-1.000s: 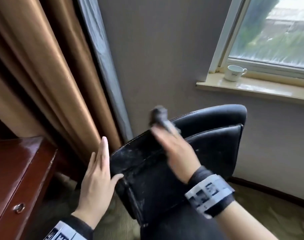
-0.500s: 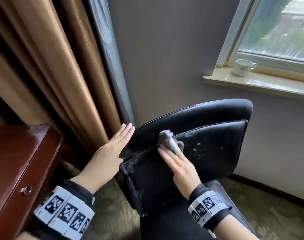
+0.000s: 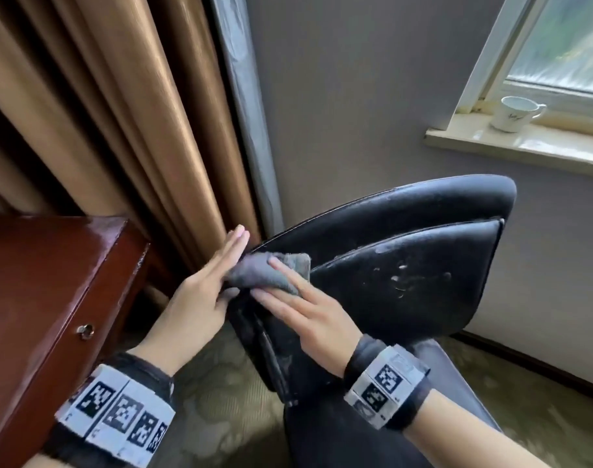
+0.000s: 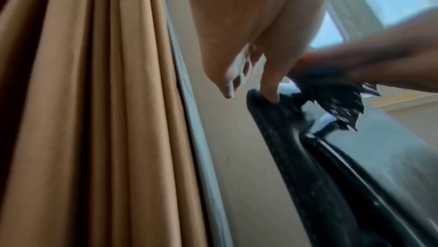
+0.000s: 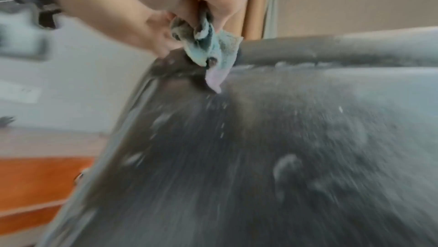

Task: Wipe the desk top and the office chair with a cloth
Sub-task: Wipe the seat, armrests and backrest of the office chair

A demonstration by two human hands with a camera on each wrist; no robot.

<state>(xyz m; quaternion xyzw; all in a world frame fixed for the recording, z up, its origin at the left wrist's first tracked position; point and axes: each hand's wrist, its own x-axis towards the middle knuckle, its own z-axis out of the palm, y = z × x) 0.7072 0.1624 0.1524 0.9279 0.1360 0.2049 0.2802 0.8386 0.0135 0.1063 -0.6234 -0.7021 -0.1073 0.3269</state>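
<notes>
Hands: left hand (image 3: 200,292) flat-fingered, right hand (image 3: 308,309) pressing crumpled grey cloth (image 3: 268,273), scuffed black chair (image 3: 406,265)

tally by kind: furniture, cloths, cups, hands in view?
Furniture: 2, the office chair and the desk
Cloths: 1, the cloth
Cups: 1, the cup
Hands: 2, the left hand and the right hand
Total: 6
</notes>
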